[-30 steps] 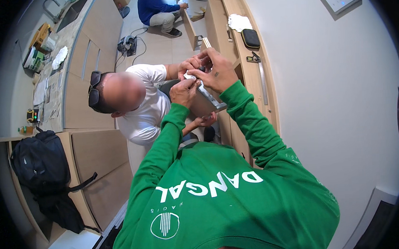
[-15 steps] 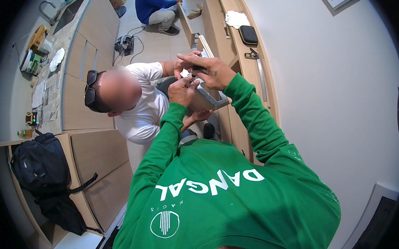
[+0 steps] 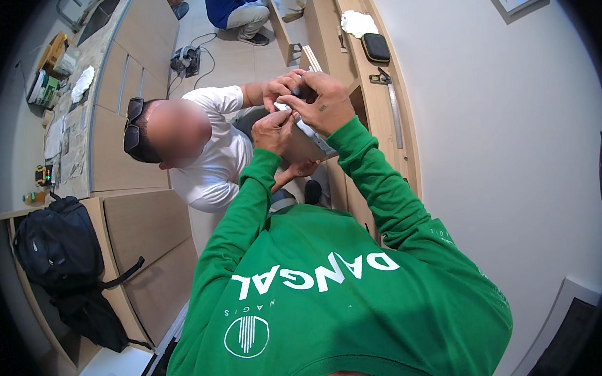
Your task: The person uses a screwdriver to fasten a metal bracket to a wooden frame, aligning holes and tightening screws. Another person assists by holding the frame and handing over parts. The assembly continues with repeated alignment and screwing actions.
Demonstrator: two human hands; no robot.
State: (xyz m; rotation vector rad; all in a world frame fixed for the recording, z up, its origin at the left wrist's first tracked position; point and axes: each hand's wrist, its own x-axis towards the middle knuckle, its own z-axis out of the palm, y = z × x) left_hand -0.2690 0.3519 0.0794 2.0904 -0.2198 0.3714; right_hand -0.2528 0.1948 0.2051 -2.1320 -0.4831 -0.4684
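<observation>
My left hand (image 3: 272, 132) is closed in a pinch at the edge of a grey-and-white panel or drawer part (image 3: 310, 132); what its fingertips hold is too small to tell. Just to its right, my right hand (image 3: 325, 105) curls over the same part, thumb reaching toward the left fingertips. A small dark piece (image 3: 297, 92) shows by its fingers, its kind unclear. Between my hands lies a small white piece (image 3: 281, 107). A co-worker in a white shirt (image 3: 209, 152) supports the part, one hand (image 3: 282, 88) at its far end and the other (image 3: 303, 168) under its near end.
A long wooden cabinet (image 3: 379, 131) on the right bears a metal square (image 3: 395, 110), a black case (image 3: 375, 47) and a white cloth (image 3: 359, 23). A corded power saw (image 3: 186, 60) sits on the floor. Another person (image 3: 234, 9) crouches beyond. A black backpack (image 3: 60, 245) rests at left.
My right hand has drawn its outstretched finger in and curled over the part, thumb now near my left fingertips. The co-worker's far hand has come closer to my right hand.
</observation>
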